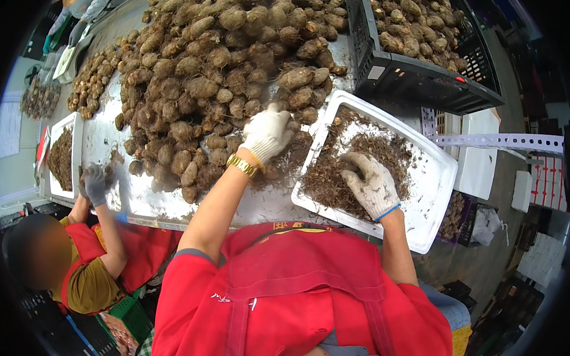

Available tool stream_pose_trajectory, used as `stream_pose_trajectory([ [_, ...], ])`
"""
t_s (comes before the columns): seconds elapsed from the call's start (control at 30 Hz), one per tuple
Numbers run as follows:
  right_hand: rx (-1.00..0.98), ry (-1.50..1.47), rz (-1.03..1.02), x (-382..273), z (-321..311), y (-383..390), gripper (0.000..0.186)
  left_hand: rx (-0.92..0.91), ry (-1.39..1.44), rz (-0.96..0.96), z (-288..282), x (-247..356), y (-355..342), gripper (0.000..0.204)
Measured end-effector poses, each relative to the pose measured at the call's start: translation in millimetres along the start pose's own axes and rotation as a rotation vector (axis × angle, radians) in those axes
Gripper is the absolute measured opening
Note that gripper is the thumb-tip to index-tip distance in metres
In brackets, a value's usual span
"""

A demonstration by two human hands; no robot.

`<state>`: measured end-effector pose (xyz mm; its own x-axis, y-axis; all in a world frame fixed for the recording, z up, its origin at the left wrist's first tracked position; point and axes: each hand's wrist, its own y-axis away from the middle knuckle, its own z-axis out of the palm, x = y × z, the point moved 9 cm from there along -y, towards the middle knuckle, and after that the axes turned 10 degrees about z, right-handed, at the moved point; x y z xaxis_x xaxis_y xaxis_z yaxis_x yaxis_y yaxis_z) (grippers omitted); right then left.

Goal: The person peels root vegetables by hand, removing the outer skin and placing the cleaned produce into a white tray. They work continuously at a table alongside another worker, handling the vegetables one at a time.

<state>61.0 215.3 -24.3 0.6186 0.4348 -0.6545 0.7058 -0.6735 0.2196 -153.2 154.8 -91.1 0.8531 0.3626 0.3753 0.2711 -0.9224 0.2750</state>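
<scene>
A big heap of brown, hairy taro corms (200, 87) covers the metal table (107, 121). My left hand (266, 136), in a white knit glove below a gold watch, reaches to the heap's near right side. Its fingers are bent down among the taros and blurred; what they hold is hidden. In a soiled white glove with a blue cuff, my right hand (374, 187) hovers over or rests on dark root fibres and peelings (329, 176) in a white tray (447, 178). Its thumb and fingers are curved apart with nothing visible between them.
A black crate (413, 79) full of taros stands beyond the tray at the right. At my left, a person in a red apron works with a gloved hand (95, 184) near another white tray (76, 144) of scraps. More gloved hands show at the far left.
</scene>
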Motion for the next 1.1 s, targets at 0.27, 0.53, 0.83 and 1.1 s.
stream_pose_trajectory([
  [0.27,0.065,-0.036,-0.151,-7.0,14.4,4.2,0.027,0.210,1.103,0.126,6.2,0.0,51.8,0.058],
  [0.53,0.097,0.039,-0.143,-68.6,29.6,-10.3,0.061,0.436,0.899,0.277,-0.9,32.3,88.7,0.054],
  [0.83,0.040,0.113,-0.142,-63.3,43.3,2.8,0.057,0.071,0.695,-0.106,-23.0,60.0,89.0,0.035],
  [1.1,0.156,0.046,-0.247,-77.1,33.6,13.6,0.059,0.555,0.221,0.423,-4.6,59.7,97.6,0.042],
])
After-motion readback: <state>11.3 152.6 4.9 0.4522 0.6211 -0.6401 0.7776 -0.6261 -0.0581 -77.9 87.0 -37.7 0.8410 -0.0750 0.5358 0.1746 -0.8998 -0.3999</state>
